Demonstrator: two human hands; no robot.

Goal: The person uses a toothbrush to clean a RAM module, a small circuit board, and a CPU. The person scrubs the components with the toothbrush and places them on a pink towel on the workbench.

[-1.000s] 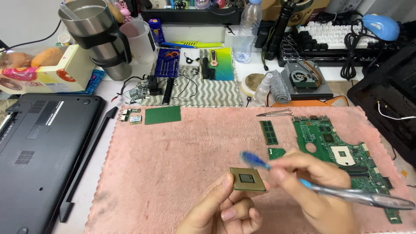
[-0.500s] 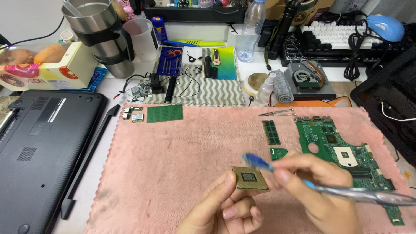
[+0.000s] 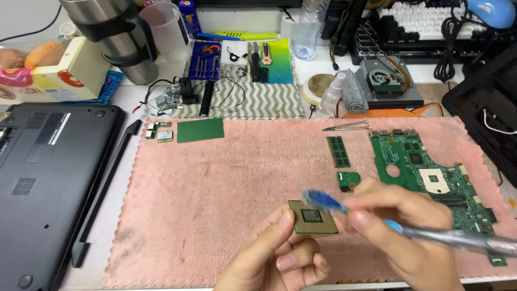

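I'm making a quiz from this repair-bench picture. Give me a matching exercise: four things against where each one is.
Things:
1. processor chip
2. blue brush
3. motherboard
4. black laptop shell

Places:
A. far left, off the pink mat
B. right side of the mat
C. pinched in the left hand
D. held in the right hand, bristles over the chip

Pairs: 1-C, 2-D, 3-B, 4-A

This looks like a repair desk for computers. A green laptop motherboard lies on a pink towel. Left of the towel sits a black laptop case, and behind it are small screwdrivers.
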